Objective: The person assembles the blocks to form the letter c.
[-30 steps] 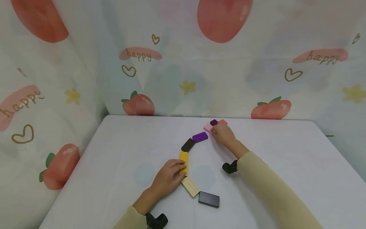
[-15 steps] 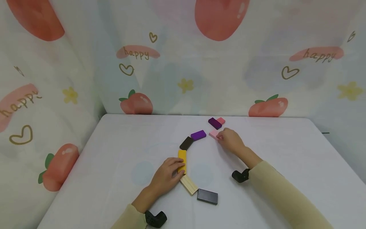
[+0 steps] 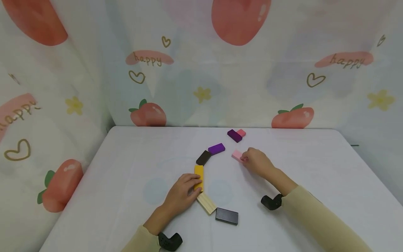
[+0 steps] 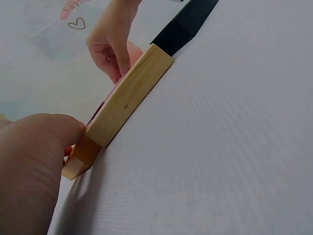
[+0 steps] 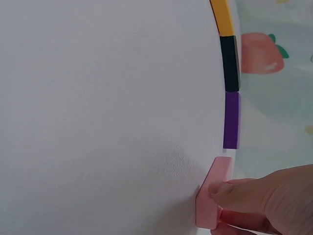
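Drawn toward the person, the pale-pink, apparently wooden oblong block (image 3: 236, 155) and right hand (image 3: 256, 161) have gone from the violet oblong block (image 3: 216, 149)'s far right to its near right, a gap between. Right thumb and fingers pinch the pink; the left hand (image 3: 179, 192) grips the yellow oblong block (image 3: 198, 170), person's side of the violet. Keeping the pink flat and lightly pinched should avoid nudging the violet.

There are eight blocks (image 3: 216, 149) and two hands (image 3: 181, 193).
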Available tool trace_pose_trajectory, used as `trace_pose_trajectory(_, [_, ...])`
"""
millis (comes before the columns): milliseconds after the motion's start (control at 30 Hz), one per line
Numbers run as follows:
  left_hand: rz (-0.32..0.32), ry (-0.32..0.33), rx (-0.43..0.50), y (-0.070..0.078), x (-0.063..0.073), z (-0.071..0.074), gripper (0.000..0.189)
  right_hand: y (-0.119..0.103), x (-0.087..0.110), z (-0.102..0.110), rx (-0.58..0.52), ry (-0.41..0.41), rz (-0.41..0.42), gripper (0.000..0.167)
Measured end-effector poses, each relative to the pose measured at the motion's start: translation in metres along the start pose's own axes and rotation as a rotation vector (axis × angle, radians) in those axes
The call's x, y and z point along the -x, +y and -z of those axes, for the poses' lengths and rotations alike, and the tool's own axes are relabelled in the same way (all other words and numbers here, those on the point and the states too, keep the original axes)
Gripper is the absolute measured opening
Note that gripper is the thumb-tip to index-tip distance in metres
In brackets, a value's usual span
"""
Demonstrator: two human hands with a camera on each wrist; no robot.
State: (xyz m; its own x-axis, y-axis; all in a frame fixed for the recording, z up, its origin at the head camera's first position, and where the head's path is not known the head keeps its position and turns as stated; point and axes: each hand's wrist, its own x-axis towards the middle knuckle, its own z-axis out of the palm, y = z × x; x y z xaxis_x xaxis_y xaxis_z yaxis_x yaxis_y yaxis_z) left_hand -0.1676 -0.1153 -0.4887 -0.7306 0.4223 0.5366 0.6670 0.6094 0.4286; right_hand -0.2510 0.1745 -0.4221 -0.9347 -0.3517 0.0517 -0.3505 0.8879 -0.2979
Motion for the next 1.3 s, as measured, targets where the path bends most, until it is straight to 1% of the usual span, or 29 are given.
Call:
trace_pose_trajectory(133, [0.006,0.0,0.006,0.0,0.0,0.001,0.024,-0.002,0.008,0.001,-0.005,-0.018,0.025,0.015])
trace_pose_trajectory(300, [0.016,-0.004,0.017,0.001,0.001,0.002,0.024,-0.003,0.015,0.001,0.002,-0.009,0.049,0.015])
trace_pose_trajectory(567, [0.025,-0.014,0.01,0.0,0.001,0.0,0.024,-0.008,0.029,0.001,0.02,-0.001,0.06,0.014])
trace_pose_trajectory(767, [0.036,-0.014,0.005,0.0,0.001,0.0,0.024,-0.012,0.037,0.0,0.025,0.002,0.052,0.015])
trace_pose_trajectory(1000, [0.027,-0.014,0.004,-0.002,0.001,-0.001,0.024,-0.014,0.045,0.0,0.024,-0.003,0.054,0.015])
trace_pose_trajectory(1300, [0.028,-0.01,0.007,-0.002,0.001,-0.002,0.024,-0.014,0.055,0.0,0.016,-0.005,0.081,0.014])
